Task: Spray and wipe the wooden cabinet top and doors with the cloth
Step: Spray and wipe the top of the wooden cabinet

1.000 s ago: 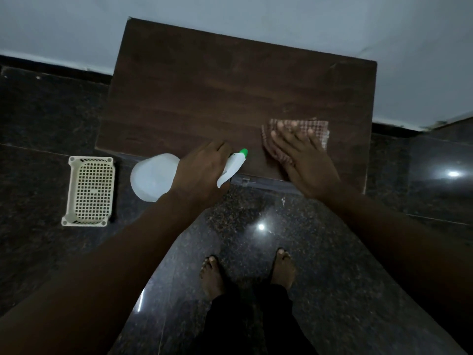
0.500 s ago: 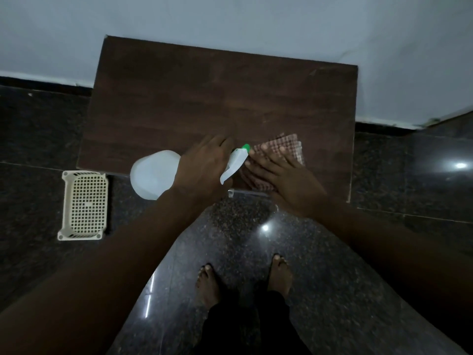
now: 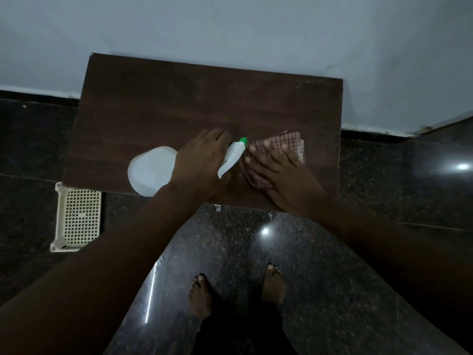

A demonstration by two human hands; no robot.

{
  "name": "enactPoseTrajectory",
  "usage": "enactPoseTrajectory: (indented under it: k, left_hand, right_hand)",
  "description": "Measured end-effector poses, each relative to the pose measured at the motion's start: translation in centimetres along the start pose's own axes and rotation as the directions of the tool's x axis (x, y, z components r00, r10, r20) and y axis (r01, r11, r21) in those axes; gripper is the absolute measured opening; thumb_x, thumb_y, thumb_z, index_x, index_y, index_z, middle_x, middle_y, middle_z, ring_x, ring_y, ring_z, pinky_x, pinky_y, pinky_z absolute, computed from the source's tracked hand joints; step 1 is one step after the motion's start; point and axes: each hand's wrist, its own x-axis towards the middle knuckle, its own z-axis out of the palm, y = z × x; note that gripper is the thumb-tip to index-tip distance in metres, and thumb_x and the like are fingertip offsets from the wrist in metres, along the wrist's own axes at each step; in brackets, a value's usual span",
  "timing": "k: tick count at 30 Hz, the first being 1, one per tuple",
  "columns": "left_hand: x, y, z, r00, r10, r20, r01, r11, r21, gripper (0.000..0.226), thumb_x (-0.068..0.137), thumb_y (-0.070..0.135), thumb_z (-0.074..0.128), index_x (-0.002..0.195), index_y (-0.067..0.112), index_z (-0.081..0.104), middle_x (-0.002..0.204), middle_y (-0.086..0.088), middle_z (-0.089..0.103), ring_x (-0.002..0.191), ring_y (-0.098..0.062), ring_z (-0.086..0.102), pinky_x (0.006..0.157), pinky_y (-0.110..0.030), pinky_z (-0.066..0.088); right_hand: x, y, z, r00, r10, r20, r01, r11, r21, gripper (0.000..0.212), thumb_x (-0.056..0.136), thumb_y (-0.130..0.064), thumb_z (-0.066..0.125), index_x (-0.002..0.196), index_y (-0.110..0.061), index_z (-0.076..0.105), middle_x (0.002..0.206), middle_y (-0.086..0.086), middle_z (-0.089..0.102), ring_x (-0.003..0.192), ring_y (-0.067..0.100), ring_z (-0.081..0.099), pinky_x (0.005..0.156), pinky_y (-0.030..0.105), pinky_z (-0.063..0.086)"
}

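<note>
Wooden cabinet top [image 3: 204, 103] fills the middle of the frame against a pale wall [image 3: 230, 34], and on its lower right part lies the checked cloth [image 3: 289, 142], pressed flat under the right hand [image 3: 284, 178], whose fingers are straight and spread. Just left of it, the left hand [image 3: 199, 162] is curled round the neck of a white spray bottle [image 3: 151, 170], its round body over the top's front edge and its green-tipped nozzle close to the right fingertips. A cream plastic basket [image 3: 78, 216] sits on the dark polished floor [image 3: 230, 252] at lower left, beside the cabinet.
</note>
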Motion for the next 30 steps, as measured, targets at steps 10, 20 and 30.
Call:
enactPoseTrajectory:
  k: [10, 20, 30]
  left_hand:
    - [2.5, 1.1, 0.0, 1.000, -0.020, 0.003, 0.020, 0.999, -0.037, 0.050, 0.073, 0.043, 0.069, 0.108, 0.008, 0.061, 0.102, -0.011, 0.064, 0.088, -0.029, 0.058, 0.068, -0.032, 0.041]
    - [4.1, 2.2, -0.1, 1.000, -0.019, 0.013, 0.019, 0.999, -0.029, 0.048, 0.070, 0.033, 0.077, 0.106, 0.005, 0.061, 0.100, -0.014, 0.065, 0.086, -0.032, 0.059, 0.067, -0.031, 0.038]
    - [4.6, 3.7, -0.4, 1.000, -0.008, -0.001, 0.008, 1.000, -0.008, 0.049, 0.069, 0.031, 0.079, 0.106, 0.004, 0.061, 0.100, -0.015, 0.065, 0.086, -0.033, 0.059, 0.067, -0.029, 0.034]
  right_hand:
    - [4.2, 7.8, -3.2, 0.898, 0.430, -0.094, -0.406, 0.892, 0.201, 0.062, 0.101, -0.044, 0.022, 0.160, -0.025, 0.024, 0.169, -0.001, 0.014, 0.156, 0.028, 0.009, 0.125, 0.050, 0.005]
    - [2.7, 8.4, -2.5, 0.981, 0.179, -0.069, -0.170, 0.978, 0.121, 0.058, 0.105, -0.044, 0.019, 0.160, -0.027, 0.021, 0.169, -0.004, 0.013, 0.156, 0.019, 0.004, 0.126, 0.047, 0.004]
    - [3.2, 9.1, -2.7, 0.891, 0.439, -0.113, -0.405, 0.883, 0.237, 0.062, 0.102, -0.042, 0.022, 0.160, -0.022, 0.024, 0.169, 0.002, 0.014, 0.156, 0.029, 0.008, 0.125, 0.050, 0.004]
